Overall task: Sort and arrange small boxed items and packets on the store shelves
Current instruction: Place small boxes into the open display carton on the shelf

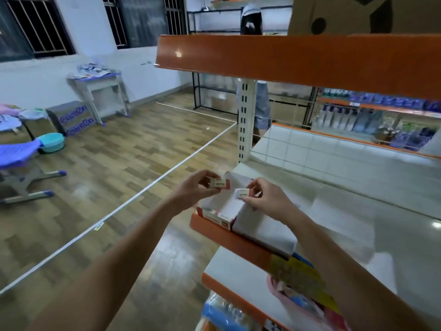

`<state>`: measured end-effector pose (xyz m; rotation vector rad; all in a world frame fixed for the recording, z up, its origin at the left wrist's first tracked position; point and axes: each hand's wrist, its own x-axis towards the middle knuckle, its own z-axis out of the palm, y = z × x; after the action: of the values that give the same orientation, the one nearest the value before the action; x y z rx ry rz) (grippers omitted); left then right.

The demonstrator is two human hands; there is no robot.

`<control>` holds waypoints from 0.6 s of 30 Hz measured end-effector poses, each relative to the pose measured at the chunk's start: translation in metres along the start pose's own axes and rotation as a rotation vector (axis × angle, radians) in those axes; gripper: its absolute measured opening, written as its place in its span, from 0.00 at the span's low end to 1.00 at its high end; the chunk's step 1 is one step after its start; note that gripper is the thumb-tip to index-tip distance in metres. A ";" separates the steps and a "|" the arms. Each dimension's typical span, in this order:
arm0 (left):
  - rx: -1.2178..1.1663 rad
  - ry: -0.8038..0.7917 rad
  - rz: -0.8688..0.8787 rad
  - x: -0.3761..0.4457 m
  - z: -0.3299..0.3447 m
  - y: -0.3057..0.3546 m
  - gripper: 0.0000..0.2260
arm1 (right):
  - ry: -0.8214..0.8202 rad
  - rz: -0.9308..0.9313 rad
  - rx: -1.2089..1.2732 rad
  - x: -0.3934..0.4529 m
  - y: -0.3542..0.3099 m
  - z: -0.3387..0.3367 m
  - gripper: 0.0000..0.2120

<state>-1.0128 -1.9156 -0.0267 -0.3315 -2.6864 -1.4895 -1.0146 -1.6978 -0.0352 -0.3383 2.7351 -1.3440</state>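
While your left hand (191, 187) and right hand (265, 199) each pinch a small white-and-red box (220, 183), seat them squarely in the open white display carton (222, 209) at six o'clock.

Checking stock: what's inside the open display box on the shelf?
The open display box looks mostly empty, pale floor showing; the right hand covers its right end. The left hand is above.

Two small, seemingly cream boxes (220, 183) aloft
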 end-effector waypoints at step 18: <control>-0.105 -0.286 0.072 0.076 -0.023 -0.064 0.12 | -0.207 0.107 -0.398 0.047 -0.028 0.065 0.12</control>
<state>-1.1017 -1.9556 -0.0562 -0.6894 -2.7719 -1.6811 -1.0452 -1.7759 -0.0514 -0.3264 2.7784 -0.6900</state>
